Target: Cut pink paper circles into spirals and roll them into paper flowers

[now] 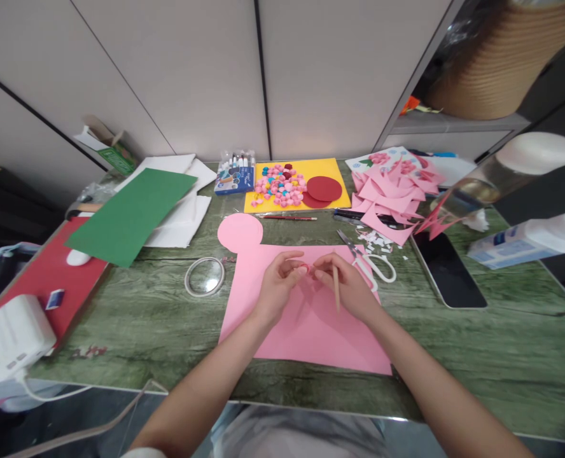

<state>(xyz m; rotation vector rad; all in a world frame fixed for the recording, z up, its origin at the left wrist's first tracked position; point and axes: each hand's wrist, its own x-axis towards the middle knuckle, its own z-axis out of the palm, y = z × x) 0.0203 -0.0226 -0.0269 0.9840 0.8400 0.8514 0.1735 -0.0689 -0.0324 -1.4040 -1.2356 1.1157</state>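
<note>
Over a pink sheet of paper (320, 337), my left hand (279, 286) and my right hand (352, 289) meet at their fingertips. Pinched between them is a small pinkish-red strip of paper (308, 268), mostly hidden by the fingers. A thin wooden stick (336, 292) hangs from the fingers of my right hand, pointing down toward me. White-handled scissors (378, 267) lie partly on the sheet, just beyond my right hand. A pink paper circle (239, 233) touches the sheet's far left corner, and a roll of tape (205, 277) rests left of the sheet.
Rolled paper balls (280, 186) and red circles (324, 189) lie on a yellow sheet (258, 205). Pink scraps (387, 191) are heaped at right, near a phone (449, 270) and bottles. Green paper (134, 213), red paper (84, 280) and a white charger (19, 334) occupy the left.
</note>
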